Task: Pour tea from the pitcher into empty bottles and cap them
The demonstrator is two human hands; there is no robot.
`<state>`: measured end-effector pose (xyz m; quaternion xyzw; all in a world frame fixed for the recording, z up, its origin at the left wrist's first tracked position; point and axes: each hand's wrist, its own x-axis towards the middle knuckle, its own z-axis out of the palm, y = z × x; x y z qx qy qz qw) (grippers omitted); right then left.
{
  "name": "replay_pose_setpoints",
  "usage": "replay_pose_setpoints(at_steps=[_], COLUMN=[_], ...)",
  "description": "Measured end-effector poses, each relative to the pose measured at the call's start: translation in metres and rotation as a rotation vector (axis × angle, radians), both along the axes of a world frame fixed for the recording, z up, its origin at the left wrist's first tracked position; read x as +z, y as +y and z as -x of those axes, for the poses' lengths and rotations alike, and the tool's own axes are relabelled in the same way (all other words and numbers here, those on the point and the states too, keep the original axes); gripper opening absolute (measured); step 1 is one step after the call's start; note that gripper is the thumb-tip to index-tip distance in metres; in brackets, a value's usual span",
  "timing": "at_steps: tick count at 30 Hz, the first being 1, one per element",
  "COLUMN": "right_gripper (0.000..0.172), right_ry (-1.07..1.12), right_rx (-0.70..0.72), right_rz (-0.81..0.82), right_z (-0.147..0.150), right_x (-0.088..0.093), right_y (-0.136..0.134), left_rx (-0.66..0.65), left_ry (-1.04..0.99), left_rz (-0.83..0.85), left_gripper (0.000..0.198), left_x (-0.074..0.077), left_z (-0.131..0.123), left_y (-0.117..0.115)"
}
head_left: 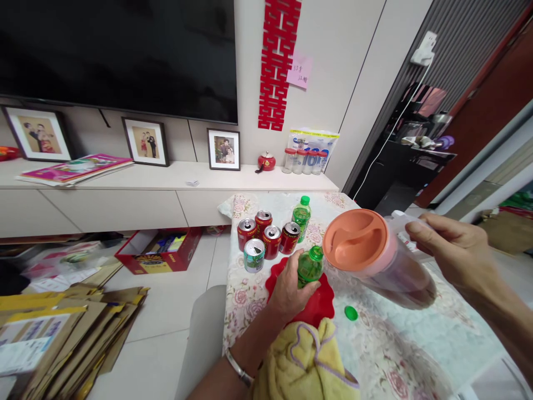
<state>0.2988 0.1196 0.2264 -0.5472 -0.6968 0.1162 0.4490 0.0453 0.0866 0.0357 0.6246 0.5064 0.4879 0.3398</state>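
Note:
My left hand [291,289] is wrapped round a green plastic bottle [310,268], whose mouth points up over a red scalloped plate [325,303]. By its handle, my right hand [452,250] grips a clear pitcher [400,278] with an orange lid [356,239]. Brownish liquid lies in the pitcher, which is tilted with its lid end toward the bottle's mouth. I cannot make out any stream between the two. A green bottle cap [351,313] rests on the tablecloth to the right of the plate. In front of the plate a yellow towel [303,361] is bunched up.
Several opened red cans [272,242], a teal can [254,255] and a capped green bottle [301,216] stand behind the plate on the flowered tablecloth [245,316]. A low white cabinet [166,176] runs along the wall. Flattened cardboard [83,333] and a red box [162,261] lie on the floor at left.

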Motion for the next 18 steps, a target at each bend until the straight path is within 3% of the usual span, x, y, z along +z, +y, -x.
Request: replay_pose_setpoints(at_steps=[18], right_gripper=[0.060], right_ry=[0.045], right_rx=[0.020], right_rz=[0.010], right_z=[-0.0042], right_x=[-0.0053], right_y=[0.0042], left_rx=[-0.001], left_ry=[-0.004], left_rz=[-0.011], left_gripper=[0.077], left_x=[-0.0013], left_z=[0.0000], left_y=[0.0004])
